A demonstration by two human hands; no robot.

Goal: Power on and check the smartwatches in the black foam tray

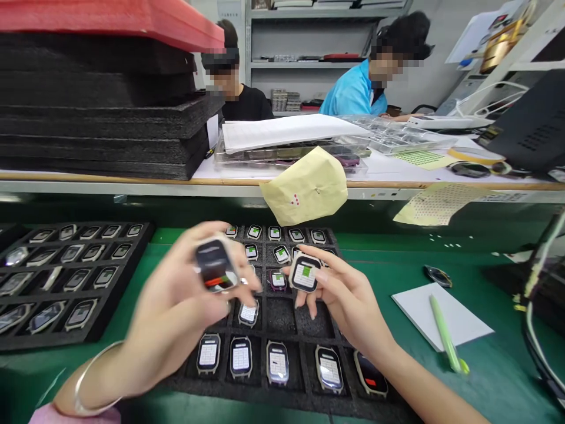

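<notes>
My left hand (176, 306) is closed round a smartwatch body (216, 266) with a dark screen showing a red and green strip, held above the middle tray. My right hand (339, 297) pinches another watch body (304, 274) whose screen shows a green and white grid. Both hang over a black foam tray (282, 321) on the green bench, with several watch bodies sitting in its pockets, most with lit screens. A silver bangle circles my left wrist.
A second black tray (66, 277) of watch bodies lies at the left. A white paper pad (441, 315) with a green pen (445, 333) lies at the right, a loose watch part (438, 275) behind it. Black foam sheets (101, 106) are stacked on the raised shelf. Two people sit across.
</notes>
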